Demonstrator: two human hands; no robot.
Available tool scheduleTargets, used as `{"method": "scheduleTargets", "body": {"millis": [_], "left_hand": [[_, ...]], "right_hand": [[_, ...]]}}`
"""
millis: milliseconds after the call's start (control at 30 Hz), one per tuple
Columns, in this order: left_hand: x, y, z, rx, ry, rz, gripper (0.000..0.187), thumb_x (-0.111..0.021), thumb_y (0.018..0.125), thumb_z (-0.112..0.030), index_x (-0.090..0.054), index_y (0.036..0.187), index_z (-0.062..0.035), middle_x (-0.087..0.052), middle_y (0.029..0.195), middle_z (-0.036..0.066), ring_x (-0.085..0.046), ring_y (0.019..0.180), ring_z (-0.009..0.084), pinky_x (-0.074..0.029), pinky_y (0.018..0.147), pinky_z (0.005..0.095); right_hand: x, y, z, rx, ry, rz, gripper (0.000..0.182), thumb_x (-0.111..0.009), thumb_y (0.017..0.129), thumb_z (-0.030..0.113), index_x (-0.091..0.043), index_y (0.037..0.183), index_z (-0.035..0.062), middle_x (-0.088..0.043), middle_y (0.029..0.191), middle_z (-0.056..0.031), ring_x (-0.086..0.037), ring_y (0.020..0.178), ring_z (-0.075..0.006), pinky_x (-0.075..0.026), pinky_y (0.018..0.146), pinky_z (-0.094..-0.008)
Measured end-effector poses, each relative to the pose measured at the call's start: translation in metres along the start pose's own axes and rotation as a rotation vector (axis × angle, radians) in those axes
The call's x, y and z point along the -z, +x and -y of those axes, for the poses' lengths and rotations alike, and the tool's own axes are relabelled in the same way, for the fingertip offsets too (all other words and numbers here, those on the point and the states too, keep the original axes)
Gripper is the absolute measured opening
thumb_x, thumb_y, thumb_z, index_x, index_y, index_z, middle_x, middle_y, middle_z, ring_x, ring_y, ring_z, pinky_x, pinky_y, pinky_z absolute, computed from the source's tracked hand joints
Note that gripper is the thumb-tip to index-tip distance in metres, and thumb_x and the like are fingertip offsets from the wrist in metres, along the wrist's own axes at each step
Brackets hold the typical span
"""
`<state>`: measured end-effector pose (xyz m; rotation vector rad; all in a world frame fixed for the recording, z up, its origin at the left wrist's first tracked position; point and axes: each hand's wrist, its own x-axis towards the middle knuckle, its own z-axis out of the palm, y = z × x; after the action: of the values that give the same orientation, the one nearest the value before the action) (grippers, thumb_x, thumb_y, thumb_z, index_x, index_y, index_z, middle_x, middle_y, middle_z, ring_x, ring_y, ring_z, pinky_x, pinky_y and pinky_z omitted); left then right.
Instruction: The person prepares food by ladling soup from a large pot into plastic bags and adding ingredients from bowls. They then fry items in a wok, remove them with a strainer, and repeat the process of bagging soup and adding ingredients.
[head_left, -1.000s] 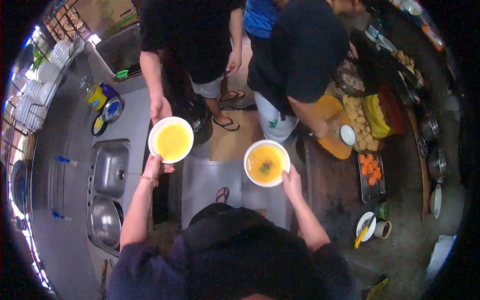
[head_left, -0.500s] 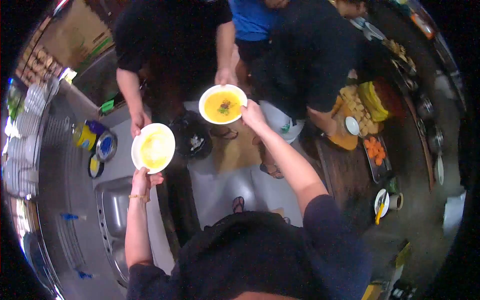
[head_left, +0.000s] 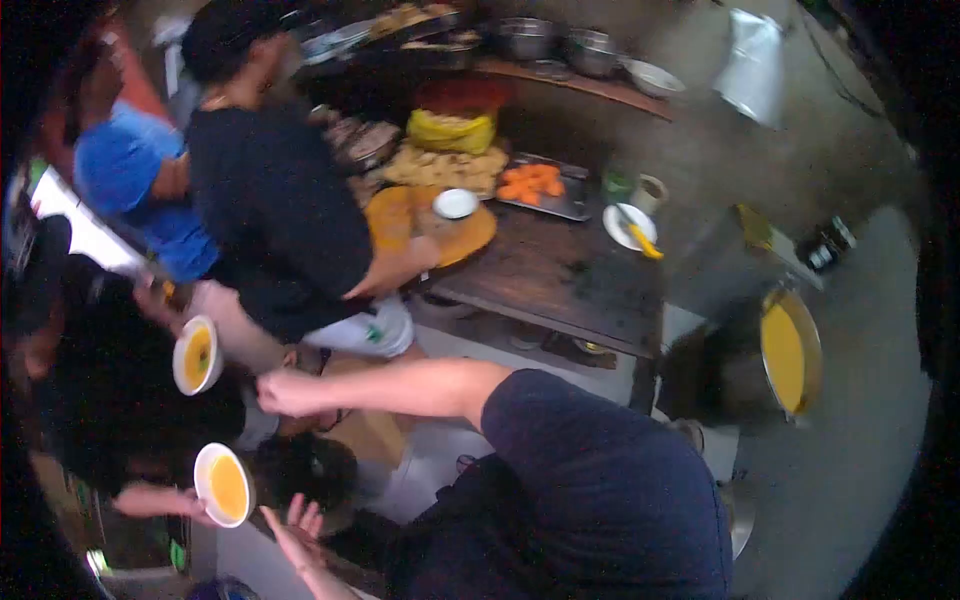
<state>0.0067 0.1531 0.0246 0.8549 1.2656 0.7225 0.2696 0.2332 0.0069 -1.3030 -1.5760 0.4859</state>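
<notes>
My left hand (head_left: 298, 535) is open, fingers spread, just right of a white bowl (head_left: 223, 485) of orange-yellow soup. Another person's hand (head_left: 190, 505) holds that bowl from its left side. My right hand (head_left: 288, 392) is slightly blurred, its fingers curled in, with nothing visible in it. To its left, apart from it, a second white bowl (head_left: 197, 355) of the same soup has a dark and green garnish. The other person's other hand (head_left: 165, 308) is by this bowl's upper edge.
A second person (head_left: 275, 190) stands at a dark wooden table (head_left: 560, 270) with an orange cutting board (head_left: 470, 235), a tray (head_left: 570, 200) of orange pieces and a plate (head_left: 622, 232) with a yellow-handled knife. At right is a pot (head_left: 785, 350) of orange soup.
Both my hands have come off the two bowls, which the other person now holds. My view has swung right, bringing the wooden table and the soup pot into sight.
</notes>
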Motion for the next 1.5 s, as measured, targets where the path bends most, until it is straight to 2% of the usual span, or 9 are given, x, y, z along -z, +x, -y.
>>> {"method": "scheduleTargets", "body": {"millis": [67,167,367,467,667,800,1167,1233,1500], "left_hand": [[-0.039,-0.003,0.039,0.181,0.050,0.088,0.083,-0.041,0.076,-0.066,-0.018,0.134,-0.0113,-0.050,0.114,0.018,-0.057,0.087,0.0307,-0.048,0.066,0.0324],[-0.086,0.017,0.097,0.406,0.074,0.499,0.074,-0.043,0.080,-0.058,-0.025,0.128,-0.0045,-0.053,0.108,0.020,-0.058,0.084,0.0338,-0.047,0.069,0.0383],[-0.263,-0.003,0.101,0.412,0.272,0.752,0.057,-0.047,0.087,-0.036,-0.026,0.125,0.0003,-0.057,0.101,0.019,-0.062,0.077,0.0288,-0.049,0.060,0.0314],[-0.356,0.006,0.123,0.250,0.496,1.010,0.045,-0.045,0.088,-0.027,-0.032,0.121,0.0009,-0.058,0.100,0.016,-0.062,0.077,0.0218,-0.049,0.061,0.0268],[-0.532,-0.061,0.133,0.262,0.604,1.296,0.039,-0.046,0.089,-0.022,-0.038,0.122,-0.0029,-0.057,0.104,0.011,-0.060,0.085,0.0191,-0.048,0.068,0.0270],[-0.610,-0.078,0.132,0.244,0.699,1.511,0.042,-0.049,0.088,-0.024,-0.038,0.122,-0.0022,-0.057,0.104,0.008,-0.059,0.086,0.0149,-0.047,0.070,0.0249],[-0.759,-0.150,0.080,-0.092,0.780,1.893,0.043,-0.045,0.089,-0.028,-0.039,0.122,-0.0019,-0.054,0.110,0.010,-0.057,0.094,0.0159,-0.045,0.079,0.0260],[-0.766,-0.158,0.083,-0.112,0.726,1.981,0.043,-0.048,0.088,-0.026,-0.039,0.122,-0.0024,-0.055,0.110,0.009,-0.057,0.093,0.0170,-0.045,0.082,0.0278],[-0.700,-0.104,0.088,-0.126,0.847,1.924,0.036,-0.049,0.086,-0.028,-0.046,0.114,-0.0067,-0.058,0.098,0.005,-0.060,0.078,0.0138,-0.048,0.065,0.0261]], "right_hand": [[0.028,-0.075,-0.023,0.606,-0.491,0.462,0.022,-0.051,0.071,0.020,-0.052,0.062,0.0001,-0.054,0.062,-0.0186,-0.052,0.057,-0.0336,-0.042,0.052,-0.0418],[0.092,-0.191,-0.067,0.023,-0.440,0.770,0.028,-0.051,0.071,0.028,-0.059,0.053,0.0077,-0.056,0.053,-0.0096,-0.053,0.048,-0.0247,-0.042,0.049,-0.0401],[0.425,-0.287,0.011,-0.976,-0.880,-0.049,0.035,-0.063,0.065,0.040,-0.064,0.075,0.0063,-0.062,0.074,-0.0151,-0.059,0.069,-0.0302,-0.048,0.063,-0.0408],[0.588,-0.340,0.064,-0.683,-1.325,-0.937,0.028,-0.066,0.064,0.028,-0.054,0.075,0.0052,-0.053,0.077,-0.0139,-0.053,0.076,-0.0322,-0.043,0.063,-0.0421],[0.797,-0.453,0.123,-0.881,-2.423,-1.099,0.061,-0.067,0.066,0.027,-0.041,0.121,0.0166,-0.040,0.124,-0.0066,-0.035,0.116,-0.0232,-0.028,0.091,-0.0494],[0.850,-0.495,0.131,-0.638,-2.411,-1.145,0.009,-0.055,0.070,0.017,-0.056,0.078,0.0143,-0.056,0.086,0.0019,-0.051,0.085,-0.0177,-0.036,0.075,-0.0361],[0.829,-0.475,0.137,-0.384,-2.357,-0.677,0.015,-0.051,0.070,0.010,-0.055,0.084,0.0079,-0.056,0.089,-0.0058,-0.053,0.084,-0.0218,-0.038,0.072,-0.0361],[0.790,-0.427,0.175,-0.550,-1.485,-1.334,0.013,-0.048,0.076,0.005,-0.059,0.071,0.0021,-0.058,0.068,-0.0139,-0.056,0.064,-0.0310,-0.045,0.058,-0.0384],[0.927,-0.532,0.126,-0.302,-1.796,-1.193,0.030,-0.035,0.091,0.021,-0.045,0.106,-0.0022,-0.054,0.097,-0.0192,-0.050,0.093,-0.0321,-0.039,0.081,-0.0357]]}}
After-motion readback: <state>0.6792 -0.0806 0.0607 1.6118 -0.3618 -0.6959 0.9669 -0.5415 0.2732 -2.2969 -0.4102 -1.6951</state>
